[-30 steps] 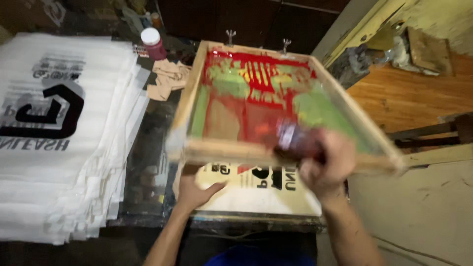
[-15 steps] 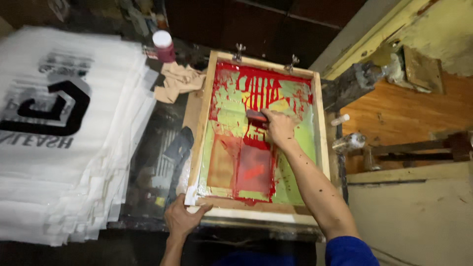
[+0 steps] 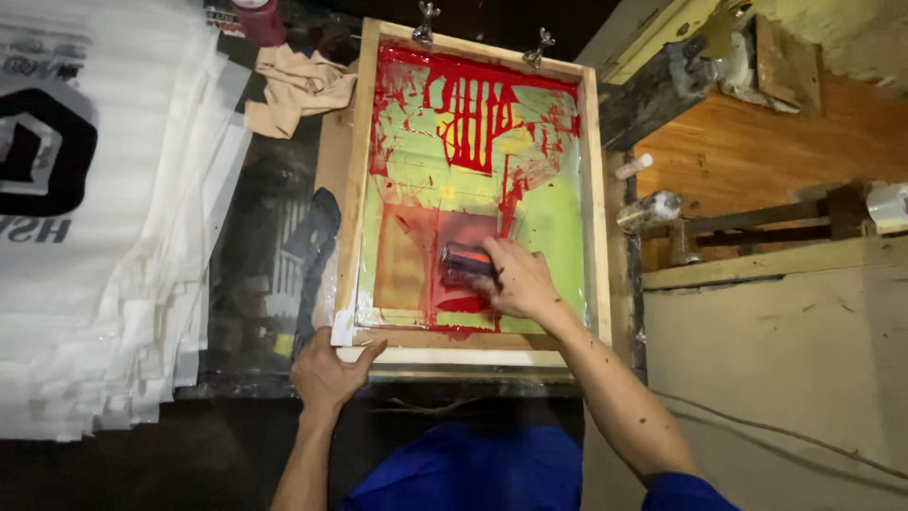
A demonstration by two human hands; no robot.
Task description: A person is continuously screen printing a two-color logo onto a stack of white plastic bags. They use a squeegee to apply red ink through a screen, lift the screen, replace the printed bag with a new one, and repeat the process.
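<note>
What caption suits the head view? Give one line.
Right hand holds a squeegee on the red-inked screen; left hand steadies the wooden frame.

Red-smeared green screen (image 3: 549,218), blue shirt (image 3: 473,468)

Dim room, light falls mostly on the dark worktable (image 3: 255,284). Left of table: tall stack of white printed bags (image 3: 85,237). At the table's back edge: beige rag (image 3: 298,85), red jar (image 3: 260,19). Right of table: orange wood shelf (image 3: 757,151) w/ dark beam (image 3: 757,222), pale plaster wall (image 3: 776,378) below it w/ thin cable. Floor not visible.
</note>
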